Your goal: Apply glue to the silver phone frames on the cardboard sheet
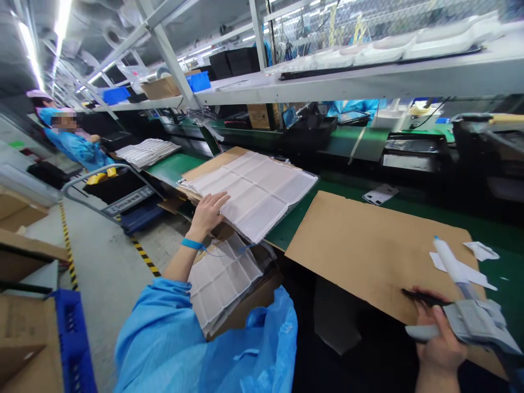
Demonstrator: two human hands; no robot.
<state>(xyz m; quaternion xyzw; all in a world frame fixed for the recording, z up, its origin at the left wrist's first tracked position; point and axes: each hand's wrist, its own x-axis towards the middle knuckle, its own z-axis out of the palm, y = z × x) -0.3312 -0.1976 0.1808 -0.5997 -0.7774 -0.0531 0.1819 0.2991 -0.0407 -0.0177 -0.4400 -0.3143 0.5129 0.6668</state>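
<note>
Head view shows me my left hand (208, 212) spread flat, fingers open, on the near edge of a white tray stack (256, 194) lying on the green bench (347, 143). My right hand (438, 341), well apart, is closed around a grey tool (470, 319) over a cardboard sheet (368, 251).

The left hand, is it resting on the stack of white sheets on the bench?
Yes, the left hand lies flat on the near edge of the stack of white sheets, fingers spread on top.
</note>
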